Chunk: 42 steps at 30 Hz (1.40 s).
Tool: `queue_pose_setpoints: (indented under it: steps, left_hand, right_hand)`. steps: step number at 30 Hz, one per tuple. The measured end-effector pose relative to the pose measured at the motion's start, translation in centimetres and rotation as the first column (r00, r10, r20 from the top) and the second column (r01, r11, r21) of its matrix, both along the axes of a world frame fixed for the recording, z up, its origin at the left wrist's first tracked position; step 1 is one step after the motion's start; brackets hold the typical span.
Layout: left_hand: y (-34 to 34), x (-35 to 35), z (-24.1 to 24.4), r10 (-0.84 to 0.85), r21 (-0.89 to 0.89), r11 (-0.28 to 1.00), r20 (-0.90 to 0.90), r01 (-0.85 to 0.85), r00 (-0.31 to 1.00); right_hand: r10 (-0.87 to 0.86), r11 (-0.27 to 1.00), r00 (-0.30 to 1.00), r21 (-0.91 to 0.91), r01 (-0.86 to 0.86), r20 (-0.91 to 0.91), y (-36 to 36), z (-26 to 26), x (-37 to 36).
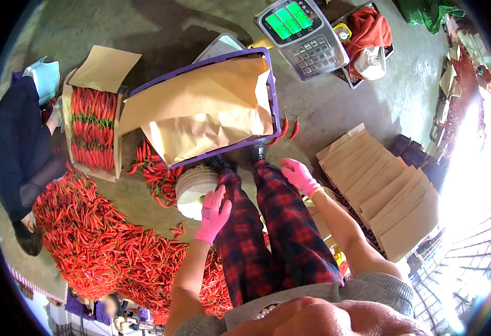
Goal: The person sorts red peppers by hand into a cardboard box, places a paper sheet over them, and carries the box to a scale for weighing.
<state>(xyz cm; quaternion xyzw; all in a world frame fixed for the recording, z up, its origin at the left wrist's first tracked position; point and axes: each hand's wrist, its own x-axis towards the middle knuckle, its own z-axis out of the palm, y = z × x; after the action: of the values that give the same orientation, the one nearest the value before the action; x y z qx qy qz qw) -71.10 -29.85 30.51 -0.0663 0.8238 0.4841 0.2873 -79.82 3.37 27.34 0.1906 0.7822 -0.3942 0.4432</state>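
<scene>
My left hand (214,216), in a pink knit glove, hovers beside my left leg with its fingers apart and nothing in them. Close by it stands a round white object (197,187). My right hand (299,176), gloved alike, is beside my right knee; its fingers are curled and no object shows in them. Before my feet lies a purple plastic crate (275,105), lined and covered with brown kraft paper (199,92). The paper hides whatever is inside. Under the crate's far edge part of a metal scale platform (224,44) shows.
A scale display (300,38) stands beyond the crate. Kraft paper sheets (379,193) are stacked at right. Loose red chilies (115,243) form a large pile at left. There a co-worker's gloved hand (56,115) touches a paper-lined box of chilies (94,130). Several chilies (293,128) lie on the floor.
</scene>
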Motion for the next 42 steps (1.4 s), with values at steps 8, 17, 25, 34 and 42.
queue_pose_setpoints:
  steps: [8, 17, 25, 34, 42]
  left_hand:
    - [-0.2, 1.3, -2.3, 0.337, 0.157, 0.882, 0.449, -0.445, 0.827]
    - [-3.4, -12.0, -10.8, 0.423, 0.448, 0.441, 0.661, -0.778, 0.620]
    - [-6.8, -22.7, -22.8, 0.354, 0.562, -0.133, 0.796, -0.816, 0.491]
    - [-14.1, -21.2, -10.6, 0.771, 0.203, 0.042, 0.616, -0.978, 0.161]
    - [-16.7, -17.0, -16.8, 0.485, -0.552, 0.727, -0.006, -0.407, 0.875]
  right_hand:
    - [0.044, 0.997, 0.997, -0.054, -0.047, -0.060, -2.5, 0.2, -1.1]
    - [0.815, 0.501, 0.023, 0.684, -0.531, -0.579, -12.3, 6.3, -27.3]
    - [0.978, 0.070, -0.056, 0.569, -0.819, -0.201, -12.1, -0.5, -23.0]
    - [0.988, 0.143, 0.156, 0.522, -0.841, -0.018, -11.0, -10.0, -16.8]
    - [0.329, 0.939, 0.930, 0.161, -0.304, -0.165, -10.2, -11.7, -17.0]
